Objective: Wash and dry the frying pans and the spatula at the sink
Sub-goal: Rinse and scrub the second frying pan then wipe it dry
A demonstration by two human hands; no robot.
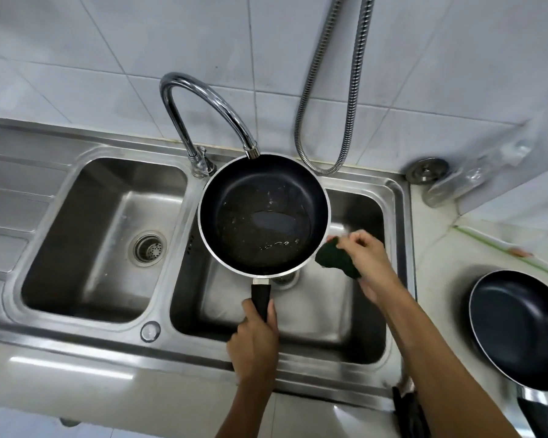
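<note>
While the first frying pan point(263, 213) hangs level over the right basin point(358, 330) of the double steel sink point(187, 213), its far rim sits directly below the spout of the curved faucet point(203, 112), presumably so water will fall inside it and spill into the drain. No stream is visible. Item, pan: dark non-stick interior, pale specks of residue, a shallow puddle near the centre; washing judged barely begun, drying not yet. Item, left hand point(255, 339): fingers wrapped firmly round the black handle point(260, 300), bearing the pan's whole weight clear of the basin floor. Item, right hand point(366, 260): fingers pinched on a dark green scouring pad point(329, 256), held just beside the pan's right rim and not touching the cooking surface, seemingly poised to go in and scrub. Item, second frying pan point(519, 330): same dark lining, resting on the counter to the right of the sink, well apart from the first, likely waiting its turn. Item, left basin point(108, 232): strainer at the drain, nothing in it. Item, metal hose point(329, 90): looped against the tiled wall behind the faucet. Item, loose sink plug point(427, 170): on the counter at the back corner. Spatula: not identifiable; a dark object at the counter's near edge is too blurred to name.
</note>
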